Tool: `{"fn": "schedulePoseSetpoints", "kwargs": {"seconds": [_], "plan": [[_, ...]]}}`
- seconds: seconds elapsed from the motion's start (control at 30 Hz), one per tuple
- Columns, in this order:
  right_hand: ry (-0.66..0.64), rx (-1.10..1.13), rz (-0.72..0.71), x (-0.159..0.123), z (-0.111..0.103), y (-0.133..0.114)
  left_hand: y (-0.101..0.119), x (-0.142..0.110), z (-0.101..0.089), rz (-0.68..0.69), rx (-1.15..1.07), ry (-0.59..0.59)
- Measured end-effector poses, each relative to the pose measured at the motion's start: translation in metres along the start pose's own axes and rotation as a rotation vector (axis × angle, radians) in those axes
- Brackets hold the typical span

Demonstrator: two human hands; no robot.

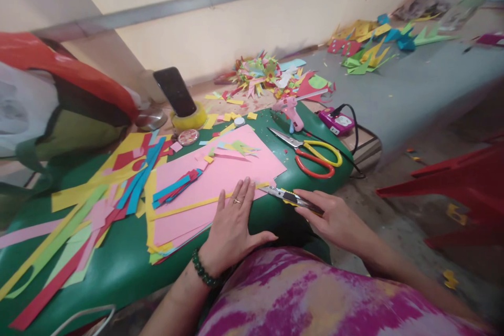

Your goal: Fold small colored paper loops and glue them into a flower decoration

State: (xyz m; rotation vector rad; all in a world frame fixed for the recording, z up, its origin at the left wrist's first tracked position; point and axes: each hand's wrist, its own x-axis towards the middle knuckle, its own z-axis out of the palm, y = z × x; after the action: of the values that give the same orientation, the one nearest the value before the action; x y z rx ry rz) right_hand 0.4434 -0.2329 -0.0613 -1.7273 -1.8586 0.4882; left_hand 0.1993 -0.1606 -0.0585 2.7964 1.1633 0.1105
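Note:
My left hand lies flat with its fingers stretched out on a stack of pink paper. Its fingertips rest at a narrow yellow paper strip that runs across the stack. In my right hand is a utility knife, its blade touching the right end of the yellow strip. A small bundle of blue and red strips lies on the pink paper, left of my left hand. Green and yellow paper snippets are scattered near the top of the stack.
Orange-and-yellow-handled scissors and a pink glue gun lie beyond my right hand. A phone leans on a yellow tape roll. Long coloured strips cover the left side. A red plastic chair stands at right.

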Motion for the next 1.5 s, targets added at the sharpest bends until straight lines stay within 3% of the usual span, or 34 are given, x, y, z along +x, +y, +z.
{"fn": "schedulePoseSetpoints", "kwargs": {"seconds": [0.97,1.23,1.5], "plan": [[-0.057,-0.009,-0.056,0.003,0.006,-0.01,-0.004,-0.007,0.004,-0.005,0.039,0.02],[-0.061,0.029,-0.035,0.004,0.004,-0.012,-0.014,-0.022,-0.003,-0.07,0.04,0.01],[-0.057,0.01,-0.073,0.005,0.006,-0.014,-0.012,-0.021,-0.001,-0.078,0.05,0.005]]}}
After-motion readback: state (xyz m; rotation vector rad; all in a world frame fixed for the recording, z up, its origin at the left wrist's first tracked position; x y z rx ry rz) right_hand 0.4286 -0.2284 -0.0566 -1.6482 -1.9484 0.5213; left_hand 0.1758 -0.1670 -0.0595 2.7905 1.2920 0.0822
